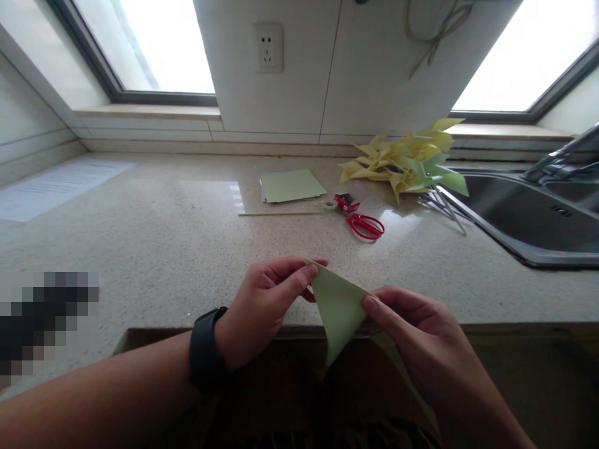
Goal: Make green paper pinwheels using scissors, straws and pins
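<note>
A light green sheet of paper (337,305), folded into a triangle, is held between my two hands just above the counter's front edge. My left hand (281,290), with a dark watch (206,349) on its wrist, pinches the upper left corner between thumb and fingers. At the right corner, my right hand (414,318) grips the paper with its thumb on top. The triangle's third corner hangs down toward my lap. Fingers behind the paper are partly hidden.
Beyond my hands lie red-handled scissors (367,226), a small red box (347,202), a tape roll (330,205), a thin stick (281,214) and a stack of coloured paper (294,186). Yellow and green paper pinwheels (407,162) lie beside the sink (528,218). A printed sheet (60,184) is at left.
</note>
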{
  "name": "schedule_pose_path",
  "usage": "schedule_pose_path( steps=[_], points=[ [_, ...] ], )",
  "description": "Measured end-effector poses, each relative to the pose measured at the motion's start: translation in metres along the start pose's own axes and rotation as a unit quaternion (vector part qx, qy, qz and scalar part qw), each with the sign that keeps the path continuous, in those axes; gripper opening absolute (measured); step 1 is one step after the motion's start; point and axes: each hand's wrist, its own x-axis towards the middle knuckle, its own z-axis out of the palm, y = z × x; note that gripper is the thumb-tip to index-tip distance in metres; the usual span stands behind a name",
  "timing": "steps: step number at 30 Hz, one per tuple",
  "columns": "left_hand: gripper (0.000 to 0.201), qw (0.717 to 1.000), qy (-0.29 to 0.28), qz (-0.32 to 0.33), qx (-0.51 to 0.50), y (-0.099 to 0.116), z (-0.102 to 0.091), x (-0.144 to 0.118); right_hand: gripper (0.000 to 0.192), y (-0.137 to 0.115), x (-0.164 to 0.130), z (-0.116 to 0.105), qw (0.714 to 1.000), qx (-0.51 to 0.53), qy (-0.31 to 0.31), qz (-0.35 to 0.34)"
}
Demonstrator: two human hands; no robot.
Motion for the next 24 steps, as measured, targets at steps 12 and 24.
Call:
schedule_pose_path(
  steps=[12,24],
  points=[
    [0.009,0.999,0.024,0.012,0.02,0.0036,-0.0042,0.0029,0.025,-0.0008,-0.0043,-0.0028,0.99,-0.084,0.063,-0.092],
    [0.008,0.998,-0.012,-0.004,0.067,0.0052,-0.0084,0.0006,0.009,-0.0079,-0.0064,-0.0068,0.97,-0.017,0.151,-0.19]
  ],
)
